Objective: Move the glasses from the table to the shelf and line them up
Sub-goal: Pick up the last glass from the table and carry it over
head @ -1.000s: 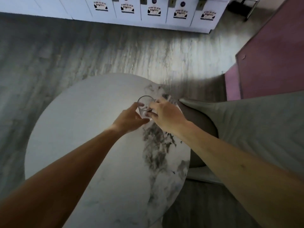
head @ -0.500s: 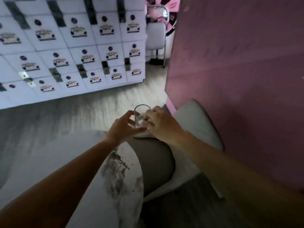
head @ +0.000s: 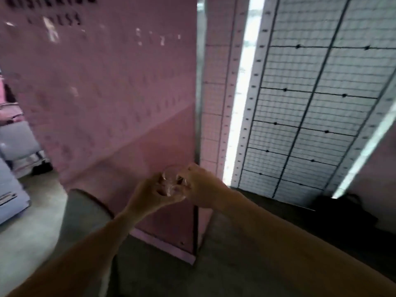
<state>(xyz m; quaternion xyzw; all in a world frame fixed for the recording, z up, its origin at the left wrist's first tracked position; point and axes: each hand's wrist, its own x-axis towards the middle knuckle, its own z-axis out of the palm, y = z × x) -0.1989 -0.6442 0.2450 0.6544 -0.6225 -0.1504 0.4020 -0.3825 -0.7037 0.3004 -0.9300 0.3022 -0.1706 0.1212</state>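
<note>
Pink panelling (head: 102, 99) fills the left and middle of the view, where a second ago a round marble table was seen below the arms; the table is no longer in view, so the carry toward the shelf is judged to be under way. A grey chair back (head: 83, 211) is passed low on the left. The left hand (head: 153, 195) and right hand (head: 203, 187) are closed together around one clear glass (head: 172, 183), which is held in the air between them. To the right, a white wire-grid rack (head: 304, 108) is seen; whether this is the shelf cannot be told. Grey floor (head: 246, 243) lies beneath.
</note>
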